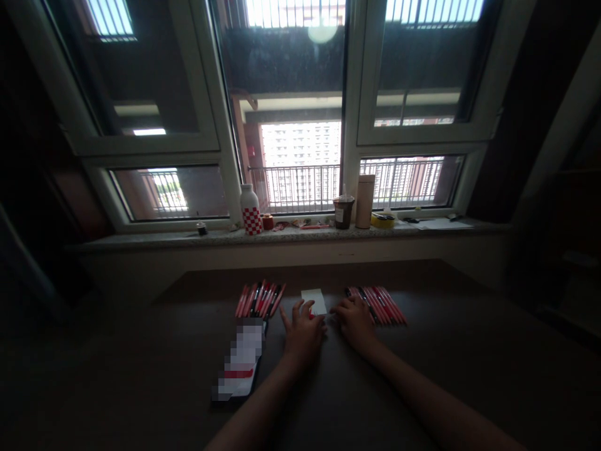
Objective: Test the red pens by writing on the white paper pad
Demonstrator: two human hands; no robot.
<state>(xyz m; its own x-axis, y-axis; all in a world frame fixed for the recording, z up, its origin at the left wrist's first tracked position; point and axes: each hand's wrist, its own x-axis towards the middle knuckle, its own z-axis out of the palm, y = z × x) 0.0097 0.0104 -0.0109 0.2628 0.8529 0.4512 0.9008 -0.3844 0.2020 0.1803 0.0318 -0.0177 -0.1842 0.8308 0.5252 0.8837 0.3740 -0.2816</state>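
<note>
Left hand (pixel 300 338): palm down above the table (pixel 338 401), fingers spread and bent. A small red piece (pixel 311 316) showed between the index finger and thumb; whether it was pinched or merely lay beneath could not be made out. The low, arched posture probably served to keep the fingertips close to so small an item.

Right hand (pixel 355 322): fingers bent and close together, at the near left end of the right-hand row of pens (pixel 382 305). The hand covered part of that row; its grip, if any, was hidden.

Pens, two groups: the right-hand row, slanted and mostly red with some black, and a left-hand cluster (pixel 259 300) of like colouring, just beyond the left hand. Both lay side by side — an arrangement that likely kept each group distinct and within reach.

Pale slip of paper (pixel 313 297): one, flat between the two groups, just beyond the left hand's fingertips; the central spot presumably suited both hands.

Phone-like slab (pixel 241 354): one, face blurred, slanted left of the left forearm, perhaps set there to leave the middle free.

Sill, beyond the table: checked bottle (pixel 251 210), dark cup (pixel 344 213), tan cylinder (pixel 365 200), yellow roll (pixel 382 221).
</note>
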